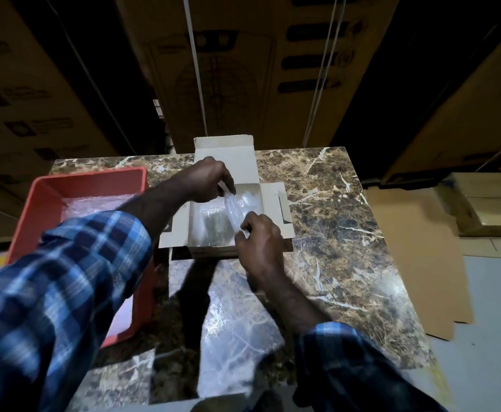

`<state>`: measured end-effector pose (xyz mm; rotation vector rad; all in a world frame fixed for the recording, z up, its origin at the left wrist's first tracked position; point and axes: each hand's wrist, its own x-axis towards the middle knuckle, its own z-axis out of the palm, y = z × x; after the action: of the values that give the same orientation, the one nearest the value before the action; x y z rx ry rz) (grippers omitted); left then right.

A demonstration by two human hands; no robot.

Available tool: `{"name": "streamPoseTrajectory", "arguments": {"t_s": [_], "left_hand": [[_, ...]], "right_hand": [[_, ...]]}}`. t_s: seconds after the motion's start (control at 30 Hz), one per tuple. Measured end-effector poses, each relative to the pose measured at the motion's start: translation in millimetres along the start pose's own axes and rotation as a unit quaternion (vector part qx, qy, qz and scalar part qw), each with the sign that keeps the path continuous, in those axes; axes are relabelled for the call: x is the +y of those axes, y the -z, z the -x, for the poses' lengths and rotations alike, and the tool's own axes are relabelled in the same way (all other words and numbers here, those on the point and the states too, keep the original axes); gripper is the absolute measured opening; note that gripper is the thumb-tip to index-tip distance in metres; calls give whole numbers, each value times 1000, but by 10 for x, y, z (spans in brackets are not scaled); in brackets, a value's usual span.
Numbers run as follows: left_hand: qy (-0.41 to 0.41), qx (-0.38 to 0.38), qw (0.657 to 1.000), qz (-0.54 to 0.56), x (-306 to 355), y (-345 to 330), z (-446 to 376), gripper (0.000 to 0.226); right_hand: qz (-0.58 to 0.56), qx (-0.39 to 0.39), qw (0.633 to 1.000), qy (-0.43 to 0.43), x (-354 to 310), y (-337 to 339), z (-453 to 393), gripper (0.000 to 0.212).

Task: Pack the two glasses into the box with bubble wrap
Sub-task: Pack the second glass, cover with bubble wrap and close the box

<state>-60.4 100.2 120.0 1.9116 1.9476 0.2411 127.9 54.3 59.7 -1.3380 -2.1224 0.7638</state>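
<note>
Both hands, left [206,181] and right [256,233], are pinching bubble wrap [234,209] being tucked into the box [276,203]; closing is being left undone.

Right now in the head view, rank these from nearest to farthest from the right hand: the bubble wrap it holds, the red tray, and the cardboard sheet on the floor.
1. Bubble wrap: pinched by the right hand, over the open box.
2. Red tray: left side of the table, past the left hand.
3. Cardboard sheet: on the floor, right of the table.
</note>
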Motion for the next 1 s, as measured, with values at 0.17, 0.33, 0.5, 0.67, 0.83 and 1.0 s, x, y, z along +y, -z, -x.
{"name": "streamPoseTrajectory", "arguments": {"t_s": [0.17, 0.33, 0.5, 0.67, 0.83, 1.0], "left_hand": [[-34, -17, 999, -22, -181, -106, -272, 39], [-74, -52, 995, -45, -343, -309, -440, 41], [-151, -52, 981, -111, -539, -504, -480, 36], [-263, 16, 944, -200, -690, -649, -420, 18], [-239, 11, 941, -238, -720, -719, -369, 27], [-98, -95, 983, -120, -714, -651, -447, 17]], "right_hand": [[51, -22, 997, -51, -97, -264, -207, 5], [118, -99, 985, -74, -164, -385, -344, 11], [166, -167, 967, -92, -219, -449, -437, 15], [222, -191, 952, -89, -234, -525, -478, 20], [269, -223, 934, -75, -245, -587, -527, 28], [280, -238, 928, -57, -263, -619, -558, 30]]}}
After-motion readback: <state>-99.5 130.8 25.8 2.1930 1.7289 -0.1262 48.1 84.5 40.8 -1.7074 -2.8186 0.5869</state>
